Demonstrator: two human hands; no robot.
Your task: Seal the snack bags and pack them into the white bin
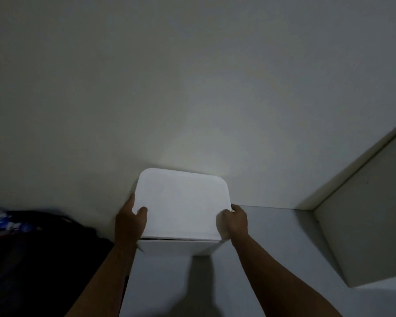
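The white bin [181,247] stands on a pale surface against a plain wall, with its white lid [182,204] on top. My left hand [129,219] grips the lid's left edge, thumb on top and fingers round the side. At the lid's right front corner my right hand [237,219] holds it in the same way. A thin dark gap shows between the lid's front edge and the bin. What is inside the bin is hidden. A blue and white printed bag [0,219], blurred, shows at the far left edge.
A dark bulky mass [44,259] fills the lower left beside the bin. The pale countertop [272,259] runs right to a white panel [364,225] that juts out at an angle. The wall [192,88] stands right behind the bin.
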